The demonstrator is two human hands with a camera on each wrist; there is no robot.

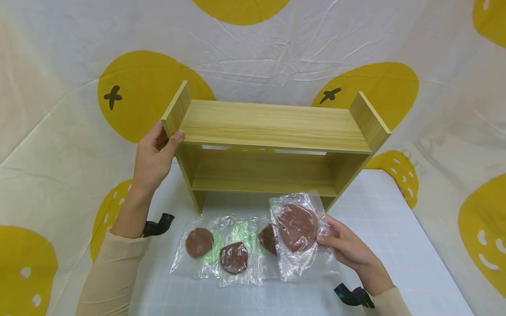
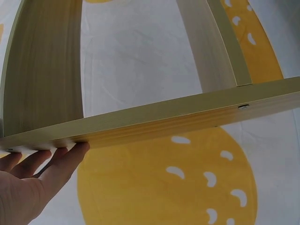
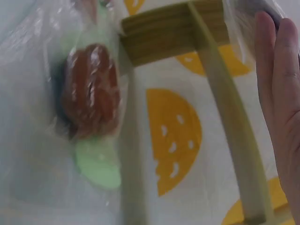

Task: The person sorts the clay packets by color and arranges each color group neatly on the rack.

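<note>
A small two-tier wooden shelf [image 1: 272,127] stands on the table in the head view. My left hand [image 1: 154,156] grips its left side panel near the top, thumb at the front edge. In the left wrist view, the fingers [image 2: 63,164] lie against that panel's outer face. My right hand [image 1: 352,245] pinches the right edge of a clear plastic bag [image 1: 290,265] with a round, flat brown piece [image 1: 297,227] inside. Held up in front of the shelf's lower right, this bag partly covers another brown piece [image 1: 267,239]. The right wrist view is blurred.
More clear bags lie before the shelf, holding a brown disc [image 1: 199,242], another brown piece [image 1: 234,257] and light green pieces [image 1: 213,248]. The table [image 1: 300,298] has a pale checked cover. Behind hangs a white cloth [image 1: 253,52] with yellow shapes.
</note>
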